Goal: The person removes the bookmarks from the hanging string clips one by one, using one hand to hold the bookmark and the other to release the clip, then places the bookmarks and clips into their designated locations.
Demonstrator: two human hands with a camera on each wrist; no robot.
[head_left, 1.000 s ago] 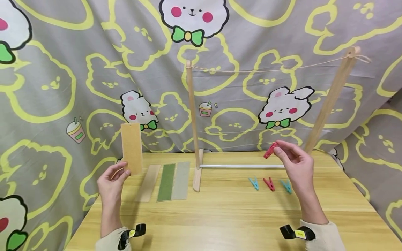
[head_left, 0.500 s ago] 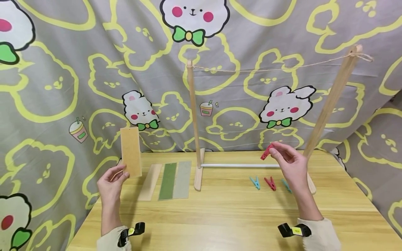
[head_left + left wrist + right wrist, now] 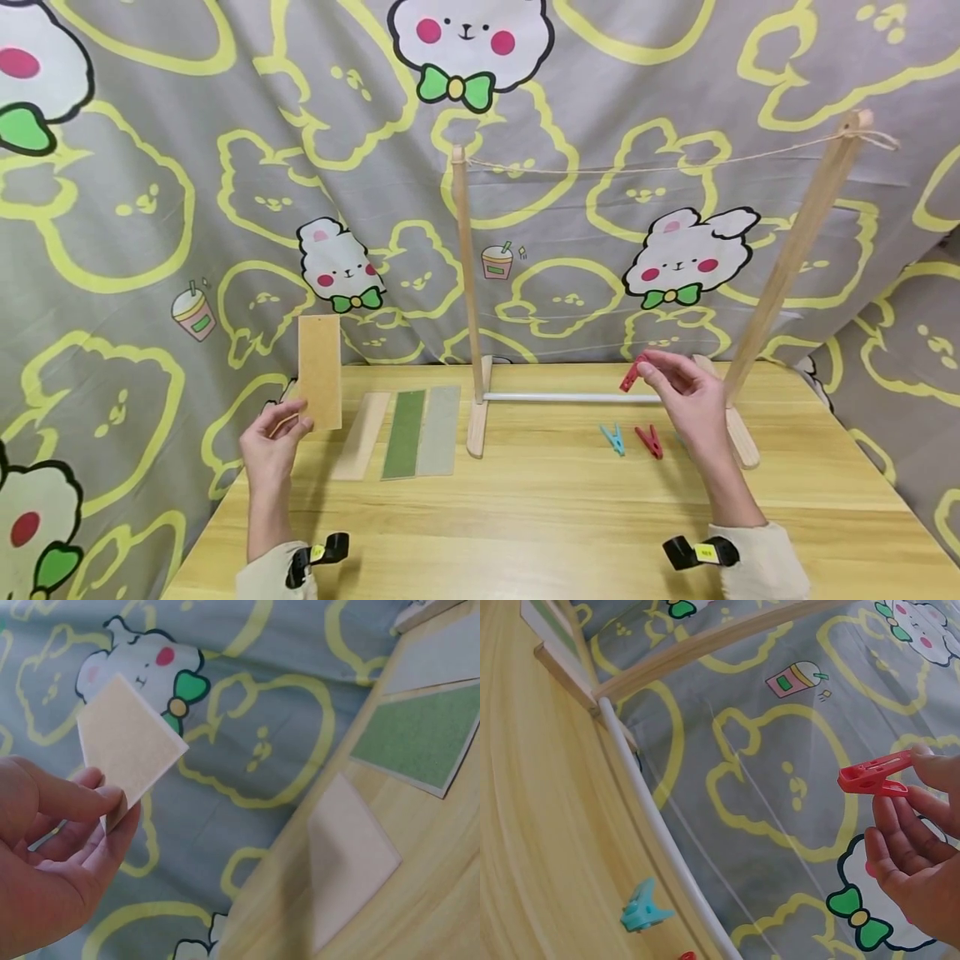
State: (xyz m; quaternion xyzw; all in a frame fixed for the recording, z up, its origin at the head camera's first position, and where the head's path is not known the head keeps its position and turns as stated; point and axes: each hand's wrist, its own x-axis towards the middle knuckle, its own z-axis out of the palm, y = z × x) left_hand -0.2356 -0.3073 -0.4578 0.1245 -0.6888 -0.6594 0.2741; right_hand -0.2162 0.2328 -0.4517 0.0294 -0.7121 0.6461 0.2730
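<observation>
My left hand [image 3: 273, 442] pinches a tan rectangular card [image 3: 320, 367] by its lower left edge and holds it upright above the table; a small hole shows near its top. In the left wrist view the thumb and fingertips grip one corner of the card [image 3: 129, 742]. My right hand [image 3: 688, 400] holds a red clothespin [image 3: 632, 376] between thumb and fingers, in front of the rack. The right wrist view shows the clothespin [image 3: 874, 774] pinched at its handle end, its nose pointing left.
A wooden rack [image 3: 468, 275] with a string [image 3: 600, 171] between its posts and a white bottom bar [image 3: 570, 397] stands on the table. Beige [image 3: 363, 437], green [image 3: 405, 435] and grey [image 3: 438, 431] cards lie left. Blue [image 3: 613, 439] and red [image 3: 649, 442] clothespins lie right.
The tan card and left hand have sunk slightly. My right hand has shifted a little left and down with the red clothespin, covering most of one blue clothespin.
</observation>
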